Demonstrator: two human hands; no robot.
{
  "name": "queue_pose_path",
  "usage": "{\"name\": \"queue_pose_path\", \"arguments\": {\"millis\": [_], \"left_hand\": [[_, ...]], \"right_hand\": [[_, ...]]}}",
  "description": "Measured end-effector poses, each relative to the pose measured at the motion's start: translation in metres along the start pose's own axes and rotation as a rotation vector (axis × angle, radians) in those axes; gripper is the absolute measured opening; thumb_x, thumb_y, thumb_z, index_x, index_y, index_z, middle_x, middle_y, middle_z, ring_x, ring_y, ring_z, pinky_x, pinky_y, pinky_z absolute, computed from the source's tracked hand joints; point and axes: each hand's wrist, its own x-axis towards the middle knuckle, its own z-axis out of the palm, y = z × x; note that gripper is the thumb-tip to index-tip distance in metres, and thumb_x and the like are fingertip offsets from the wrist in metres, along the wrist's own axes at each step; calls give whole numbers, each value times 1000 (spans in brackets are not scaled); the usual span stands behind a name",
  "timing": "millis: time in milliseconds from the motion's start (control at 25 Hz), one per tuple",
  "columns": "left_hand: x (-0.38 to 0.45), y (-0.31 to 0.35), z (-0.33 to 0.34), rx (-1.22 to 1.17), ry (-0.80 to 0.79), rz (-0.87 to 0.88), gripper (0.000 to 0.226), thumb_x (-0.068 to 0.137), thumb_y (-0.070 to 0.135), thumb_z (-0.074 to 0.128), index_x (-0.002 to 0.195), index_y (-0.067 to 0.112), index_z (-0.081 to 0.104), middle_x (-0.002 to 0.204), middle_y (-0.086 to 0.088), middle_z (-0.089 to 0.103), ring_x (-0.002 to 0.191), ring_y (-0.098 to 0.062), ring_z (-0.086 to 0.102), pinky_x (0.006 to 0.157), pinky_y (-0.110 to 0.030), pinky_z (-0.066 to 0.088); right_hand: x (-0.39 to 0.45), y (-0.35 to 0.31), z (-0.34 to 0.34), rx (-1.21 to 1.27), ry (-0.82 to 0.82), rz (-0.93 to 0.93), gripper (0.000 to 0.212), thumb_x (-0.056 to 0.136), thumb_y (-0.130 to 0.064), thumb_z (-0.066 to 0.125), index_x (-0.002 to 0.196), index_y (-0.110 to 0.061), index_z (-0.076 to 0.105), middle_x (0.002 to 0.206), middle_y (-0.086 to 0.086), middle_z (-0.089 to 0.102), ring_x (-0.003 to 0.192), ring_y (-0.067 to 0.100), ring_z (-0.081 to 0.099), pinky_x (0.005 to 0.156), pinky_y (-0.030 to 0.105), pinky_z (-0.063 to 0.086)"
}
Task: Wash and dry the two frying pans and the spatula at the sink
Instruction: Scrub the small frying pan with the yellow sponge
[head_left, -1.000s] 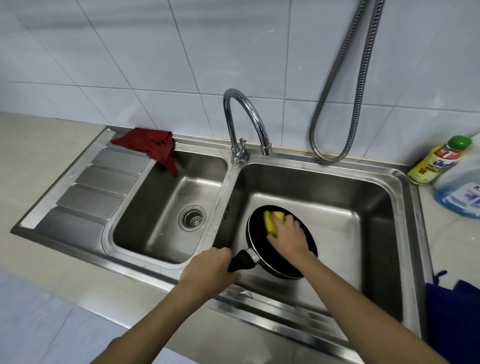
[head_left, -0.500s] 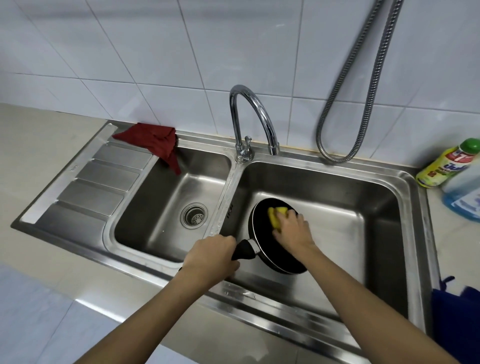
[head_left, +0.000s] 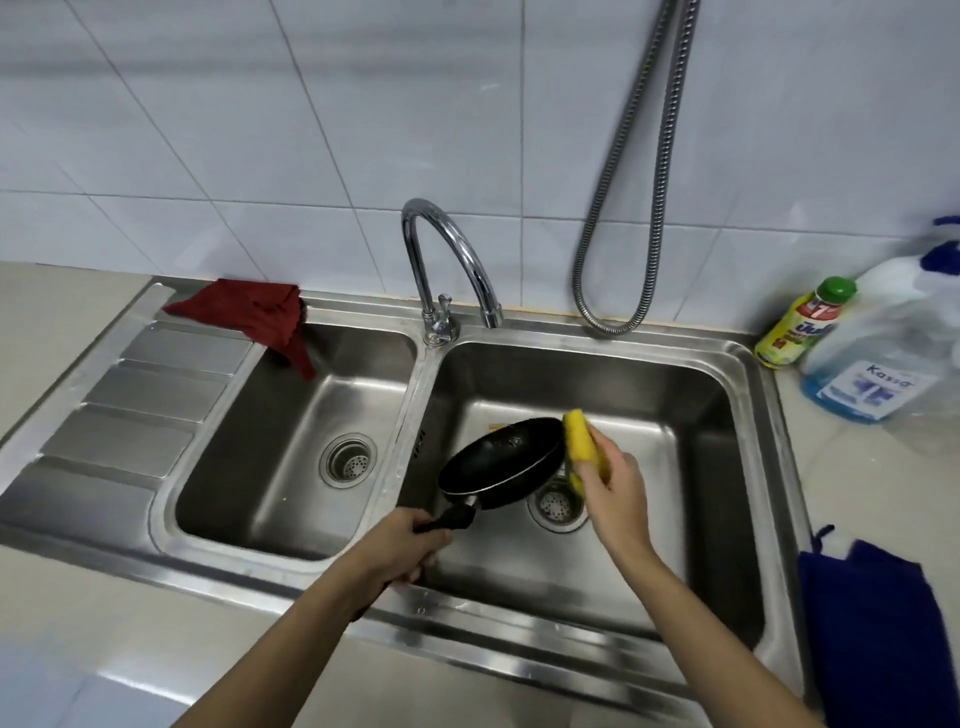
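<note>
- Over the right bowl of the sink (head_left: 748, 374), the left hand (head_left: 402, 545) has its fingers curled tight round the black handle of a small black frying pan (head_left: 501, 462).
- The pan is lifted off the bottom of the bowl and tipped, so its dark inside faces up and to the left.
- The pan hangs just above the right drain (head_left: 556, 506), and it hides part of that drain.
- The right hand (head_left: 615, 486) pinches a yellow sponge (head_left: 582, 444) between its thumb and fingers.
- The sponge stands on its edge and touches the right rim of the pan.
- A shiny curved tap (head_left: 447, 249) stands behind the two bowls, with its spout over the right bowl.
- A red cloth (head_left: 254, 312) lies at the back left corner of the left bowl, and one end hangs down inside it.
- A metal hose (head_left: 623, 208) hangs in a loop on the white tiled wall.
- A yellow bottle with a green cap (head_left: 802, 325) stands on the counter to the right of the sink.
- Just beside it is a big clear jug (head_left: 883, 358) with blue liquid at the bottom.
- A blue cloth (head_left: 878, 629) lies at the right edge, near the front corner of the sink.
</note>
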Motion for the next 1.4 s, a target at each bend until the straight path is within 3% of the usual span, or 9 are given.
{"name": "queue_pose_path", "arguments": {"millis": [120,320,520,600,760,880,1000,1200,1400], "left_hand": [[-8,7,3,-5,-97,72,22,99,19,50,81,9,57,46,5,52,37,-5,47,41,-19,41],[-28,12,10,-78,-160,214,25,102,18,43,82,7,51,59,0,55,40,-10,46,37,-21,39],[-42,8,-8,-167,-147,235,25,103,20,41,84,5,46,50,2,52,37,-8,42,35,-20,35],[-37,10,-9,-223,-142,234,25,103,19,41,84,4,46,49,2,51,37,-9,42,35,-20,34],[-18,5,-10,-223,-122,190,25,102,18,43,81,6,46,59,-4,52,39,-11,45,33,-22,36],[-23,1,-10,-129,-224,159,23,102,21,44,82,9,47,64,-5,52,43,-13,45,35,-21,37],[-31,3,-4,-60,-311,180,24,101,26,45,81,13,50,66,-5,52,46,-13,46,38,-23,39],[-34,13,-6,-233,-259,226,27,103,21,41,82,6,48,51,2,53,38,-9,44,35,-19,38],[-24,5,-9,-351,-214,176,26,103,16,41,81,4,46,51,0,54,36,-9,43,33,-19,37]], "right_hand": [[-16,-9,9,-18,-54,-55,53,90,-28,59,140,-36,42,125,1,49,116,17,49,100,32,43],[-5,-28,38,-590,24,-493,57,88,-37,44,144,-24,39,129,11,50,104,29,51,89,39,46],[52,1,19,-408,-125,166,45,92,-39,44,135,-25,48,111,19,60,100,38,56,83,38,43],[33,3,25,-291,-140,270,49,91,-44,41,136,-28,45,111,17,60,103,37,57,86,38,43],[-47,-38,54,-322,-182,-84,57,91,-38,51,145,-30,34,118,5,46,106,20,47,89,29,38],[-30,-58,69,-612,-99,-511,56,85,-37,43,140,-25,44,124,11,49,98,28,49,81,40,47],[26,-66,65,-654,-25,-386,54,82,-37,39,132,-23,54,116,16,55,97,37,49,84,45,46],[57,-20,26,-500,-112,123,51,95,-33,43,145,-26,36,123,25,49,115,43,44,99,44,36],[-29,-18,28,-476,-295,-156,59,95,-31,49,149,-17,27,122,17,46,107,31,50,89,33,41]]}}
